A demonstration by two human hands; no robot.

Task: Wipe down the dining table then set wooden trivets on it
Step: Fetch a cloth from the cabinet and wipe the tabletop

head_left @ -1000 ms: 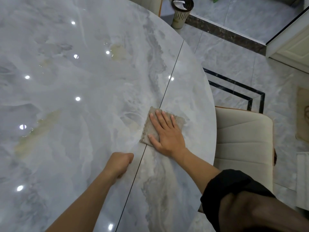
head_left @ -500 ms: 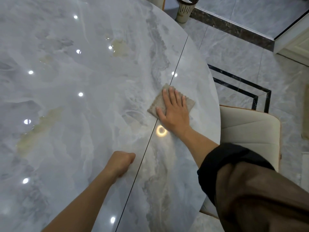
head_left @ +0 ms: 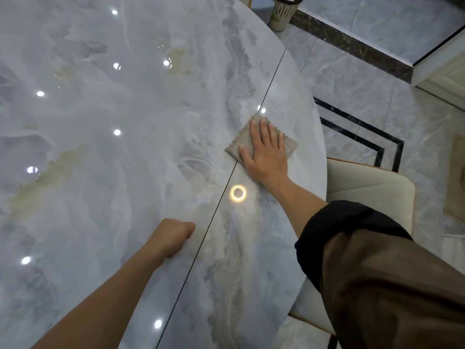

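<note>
One cloth (head_left: pixel 239 143) is lying near the right edge of the tabletop (head_left: pixel 125 172), with the right hand (head_left: pixel 266 157) pressing it under straight fingers (head_left: pixel 261 129). The left hand (head_left: pixel 171 238) is curling into an empty fist, and wide free surface is stretching to the left.

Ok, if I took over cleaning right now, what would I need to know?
Right hand: flat, fingers straight, pressing the wiping cloth onto the marble dining table, across the dark seam near the table's right edge.
Left hand: a fist holding nothing, resting on the table left of the seam.
Done: cannot tell how much is wiped.
Left: finish wiping, then set out the wooden trivets; none are in view, so they need fetching.
</note>
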